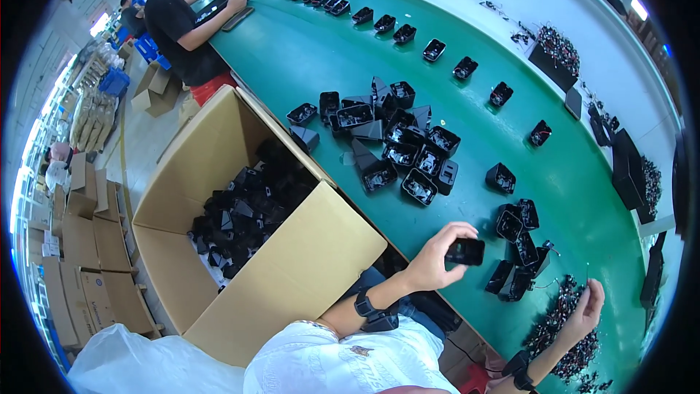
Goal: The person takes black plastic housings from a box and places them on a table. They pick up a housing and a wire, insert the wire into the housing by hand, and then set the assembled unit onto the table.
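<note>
My left hand (436,261) grips a small black plastic housing (467,252) between thumb and fingers, above the near edge of the green table. Further right, my right hand (588,308) is closed in a pinch over a heap of small wired parts (565,321). A thin wire (588,271) sticks up from its fingertips; what else they hold is too small to make out. Between the hands and slightly farther away lies a small cluster of black housings (516,252), some with wires showing. A larger pile of open black housings (401,138) sits farther off to the left.
An open cardboard box (182,168) of black parts stands left against the green table (292,51). Spaced housings (464,67) run along the table in a curved row. Wire bundles (558,51) lie at the far side. A co-worker (179,29) stands farther up the table.
</note>
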A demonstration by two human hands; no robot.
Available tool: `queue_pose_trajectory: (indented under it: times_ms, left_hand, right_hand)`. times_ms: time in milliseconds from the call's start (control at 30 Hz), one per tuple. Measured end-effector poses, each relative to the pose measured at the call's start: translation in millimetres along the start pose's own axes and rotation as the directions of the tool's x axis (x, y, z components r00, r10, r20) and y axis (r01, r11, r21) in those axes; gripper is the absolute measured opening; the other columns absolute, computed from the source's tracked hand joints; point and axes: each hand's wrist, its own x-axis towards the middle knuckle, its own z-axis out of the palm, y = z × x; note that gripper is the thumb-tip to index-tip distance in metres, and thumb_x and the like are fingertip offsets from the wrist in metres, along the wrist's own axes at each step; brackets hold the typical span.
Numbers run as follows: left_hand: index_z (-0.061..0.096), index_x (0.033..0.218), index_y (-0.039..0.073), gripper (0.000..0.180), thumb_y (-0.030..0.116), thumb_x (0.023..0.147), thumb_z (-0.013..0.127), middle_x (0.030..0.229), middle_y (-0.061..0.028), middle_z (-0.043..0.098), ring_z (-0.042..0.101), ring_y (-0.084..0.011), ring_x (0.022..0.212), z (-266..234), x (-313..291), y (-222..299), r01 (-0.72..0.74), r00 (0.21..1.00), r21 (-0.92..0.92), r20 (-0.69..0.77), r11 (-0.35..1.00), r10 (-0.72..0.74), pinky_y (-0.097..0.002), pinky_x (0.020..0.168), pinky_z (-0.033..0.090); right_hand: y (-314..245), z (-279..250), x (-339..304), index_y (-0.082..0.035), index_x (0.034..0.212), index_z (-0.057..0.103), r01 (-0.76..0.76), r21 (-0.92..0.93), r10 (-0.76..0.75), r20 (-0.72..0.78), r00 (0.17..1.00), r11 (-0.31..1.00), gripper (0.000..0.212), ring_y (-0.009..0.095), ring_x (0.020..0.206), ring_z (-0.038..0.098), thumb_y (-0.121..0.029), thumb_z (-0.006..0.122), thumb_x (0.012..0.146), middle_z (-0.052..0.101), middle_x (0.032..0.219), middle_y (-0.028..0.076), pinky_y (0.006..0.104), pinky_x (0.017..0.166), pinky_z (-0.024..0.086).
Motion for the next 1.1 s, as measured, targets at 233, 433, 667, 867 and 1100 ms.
queue_pose_trajectory:
  times_ms: [233,433,667,867,1100]
  left_hand:
    - [0.054,0.127,0.004,0.052,0.006,0.078,0.070,0.142,-0.0142,0.051,0.049,-0.0246,0.133,36.7,-3.6,31.1,0.237,0.881,-0.507,0.471,0.829,0.036,-0.0376,0.113,0.038]
    - [0.052,0.132,0.002,0.059,0.008,0.078,0.074,0.151,-0.0168,0.047,0.046,-0.0211,0.137,32.0,-6.4,31.0,0.514,0.830,-0.653,0.542,0.556,-0.131,-0.0360,0.115,0.038]
    - [0.050,0.131,0.000,0.059,0.009,0.079,0.074,0.149,-0.0175,0.049,0.047,-0.0218,0.137,32.9,-6.5,33.4,0.433,0.879,-0.664,0.461,0.609,-0.121,-0.0373,0.116,0.035]
    - [0.049,0.133,0.000,0.056,0.004,0.081,0.071,0.147,-0.0193,0.050,0.046,-0.0241,0.139,27.2,-11.8,33.2,0.370,0.909,-0.628,0.396,0.684,-0.128,-0.0383,0.117,0.036]
    - [0.052,0.132,0.001,0.054,0.008,0.082,0.071,0.143,-0.0211,0.056,0.052,-0.0272,0.134,18.3,-2.4,31.9,0.387,0.899,-0.610,0.416,0.691,-0.137,-0.0418,0.115,0.039]
  right_hand:
    - [-81.2,68.6,-62.4,0.002,0.112,0.061,-0.026,0.514,-0.065,0.158,0.985,0.857,0.025,0.029,0.120,0.059,0.009,0.056,0.089,0.055,0.122,0.013,0.0401,0.106,0.044]
    - [-91.3,104.7,-81.6,0.001,0.108,0.060,-0.102,0.581,-0.024,0.206,0.978,0.807,0.023,0.034,0.127,0.057,0.009,0.061,0.087,0.052,0.117,0.011,0.0412,0.108,0.045]
    - [-90.6,114.9,-85.6,0.003,0.107,0.057,-0.162,0.590,0.014,0.247,0.969,0.791,0.024,0.032,0.123,0.060,0.015,0.061,0.087,0.053,0.118,0.013,0.0375,0.102,0.051]
    - [-89.7,112.5,-94.3,0.002,0.110,0.057,-0.241,0.609,0.073,0.287,0.955,0.756,0.024,0.024,0.115,0.062,0.011,0.063,0.089,0.057,0.117,0.012,0.0334,0.101,0.049]
    - [-94.5,110.2,-85.2,0.003,0.106,0.067,-0.242,0.428,0.136,0.263,0.955,0.871,0.023,0.015,0.091,0.064,0.006,0.074,0.085,0.062,0.107,0.009,0.0267,0.082,0.053]
